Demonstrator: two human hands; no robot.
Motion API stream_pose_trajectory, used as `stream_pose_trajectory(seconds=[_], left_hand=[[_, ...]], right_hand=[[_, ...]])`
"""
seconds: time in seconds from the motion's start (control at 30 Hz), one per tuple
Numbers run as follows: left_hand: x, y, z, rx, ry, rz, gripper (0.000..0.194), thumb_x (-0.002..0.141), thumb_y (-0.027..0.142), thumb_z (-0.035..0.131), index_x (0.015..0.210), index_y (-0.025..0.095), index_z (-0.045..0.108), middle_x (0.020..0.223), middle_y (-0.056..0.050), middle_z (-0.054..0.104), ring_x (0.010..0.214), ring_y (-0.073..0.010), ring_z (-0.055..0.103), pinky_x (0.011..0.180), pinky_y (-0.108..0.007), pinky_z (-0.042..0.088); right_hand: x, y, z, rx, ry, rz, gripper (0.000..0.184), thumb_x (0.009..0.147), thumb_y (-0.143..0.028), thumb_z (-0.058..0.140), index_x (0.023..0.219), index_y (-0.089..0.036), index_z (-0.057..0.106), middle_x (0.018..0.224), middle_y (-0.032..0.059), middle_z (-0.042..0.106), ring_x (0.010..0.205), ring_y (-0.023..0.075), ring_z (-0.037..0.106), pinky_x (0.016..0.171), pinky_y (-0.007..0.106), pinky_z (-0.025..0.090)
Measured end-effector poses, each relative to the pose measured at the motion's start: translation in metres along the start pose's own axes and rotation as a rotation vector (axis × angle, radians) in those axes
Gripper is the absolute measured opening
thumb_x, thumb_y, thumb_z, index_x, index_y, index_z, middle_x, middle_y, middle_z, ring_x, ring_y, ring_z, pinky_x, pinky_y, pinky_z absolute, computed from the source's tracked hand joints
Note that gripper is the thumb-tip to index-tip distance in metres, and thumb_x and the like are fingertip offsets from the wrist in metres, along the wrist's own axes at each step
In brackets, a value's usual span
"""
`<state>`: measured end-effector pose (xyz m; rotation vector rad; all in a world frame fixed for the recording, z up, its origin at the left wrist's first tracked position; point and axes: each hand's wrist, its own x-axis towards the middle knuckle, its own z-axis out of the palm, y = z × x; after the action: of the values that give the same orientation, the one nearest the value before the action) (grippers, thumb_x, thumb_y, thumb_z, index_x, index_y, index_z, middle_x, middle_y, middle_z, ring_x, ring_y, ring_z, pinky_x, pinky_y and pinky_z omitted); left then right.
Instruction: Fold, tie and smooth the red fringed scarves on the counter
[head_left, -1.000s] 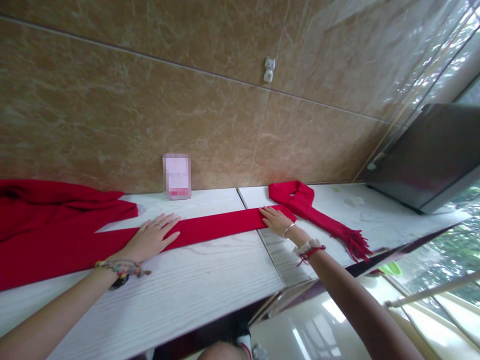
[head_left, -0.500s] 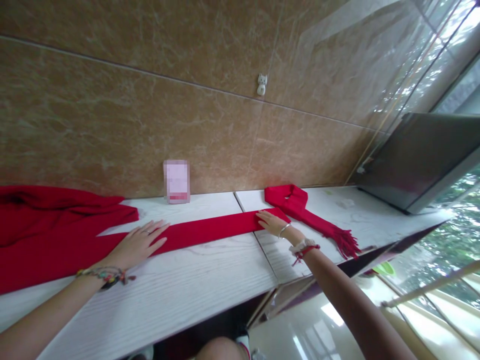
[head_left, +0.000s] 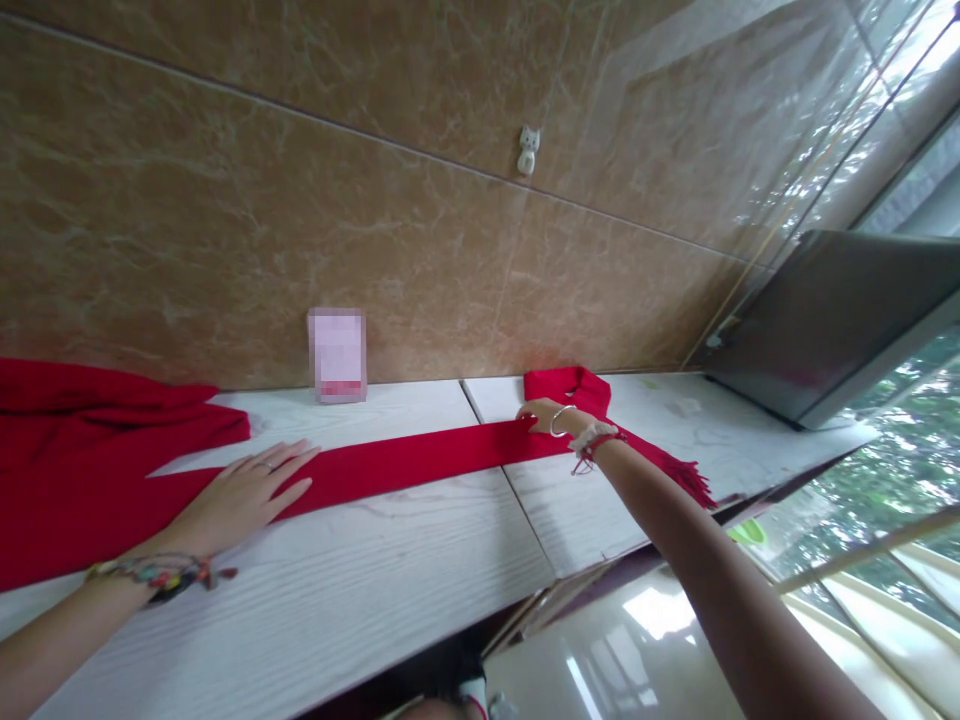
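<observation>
A long red scarf (head_left: 405, 458) lies as a flat strip along the white tabletop. Its far right part bends into a loop (head_left: 559, 382) and ends in a fringe (head_left: 694, 482) near the front edge. My left hand (head_left: 236, 495) rests palm down on the strip's left part, fingers spread. Over the strip's right part, close to the loop, my right hand (head_left: 553, 415) is arched, its fingers bent down onto the cloth; the wrist and forearm cover some of the scarf there. At the left the red fabric widens into a loose, rumpled heap (head_left: 90, 410).
A small blurred pinkish card or box (head_left: 337, 355) stands against the brown marbled wall (head_left: 225, 220). A white cat figure (head_left: 529, 150) is fixed to the wall. A dark grey appliance (head_left: 847, 320) occupies the right end. A seam (head_left: 472, 400) crosses the white tabletop (head_left: 420, 540).
My right hand has gone from lying flat on the strip to arched with bent fingers, near the loop. My left hand stays spread on the scarf. The view has shifted slightly.
</observation>
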<state>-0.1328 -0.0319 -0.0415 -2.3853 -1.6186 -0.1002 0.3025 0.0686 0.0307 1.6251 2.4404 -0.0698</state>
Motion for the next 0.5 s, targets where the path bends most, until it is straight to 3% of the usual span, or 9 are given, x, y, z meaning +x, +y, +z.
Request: stream_pose_trajectory(seconds=[0.23,0.4,0.5], left_hand=[[0.002,-0.002,0.004,-0.016,0.01,-0.001,0.051,0.083,0.032,0.022,0.122,0.015,0.051,0.128,-0.007,0.05,0.116,-0.0183,0.047,0.093,-0.032,0.037],[0.0,-0.004,0.008,-0.032,0.1,0.039,0.05,0.083,0.032,0.022,0.116,0.016,0.057,0.126,-0.005,0.053,0.116,-0.0163,0.046,0.094,-0.028,0.035],[0.0,-0.003,0.008,-0.044,0.113,0.032,0.052,0.08,0.039,0.026,0.115,0.017,0.058,0.125,-0.005,0.053,0.116,-0.0166,0.047,0.093,-0.028,0.036]], right_hand=[[-0.007,0.004,-0.008,0.036,-0.042,-0.011,0.025,0.07,-0.013,0.065,0.095,-0.016,0.064,0.099,0.0069,0.064,0.088,0.0175,0.059,0.076,0.025,0.047],[-0.011,0.005,-0.021,0.071,-0.064,0.002,0.03,0.06,-0.015,0.072,0.09,-0.017,0.066,0.098,0.0041,0.065,0.086,0.0177,0.06,0.073,0.023,0.047],[-0.011,0.007,-0.025,0.098,-0.027,0.03,0.027,0.062,-0.022,0.073,0.087,-0.015,0.067,0.089,0.004,0.067,0.077,0.0164,0.061,0.066,0.021,0.047]])
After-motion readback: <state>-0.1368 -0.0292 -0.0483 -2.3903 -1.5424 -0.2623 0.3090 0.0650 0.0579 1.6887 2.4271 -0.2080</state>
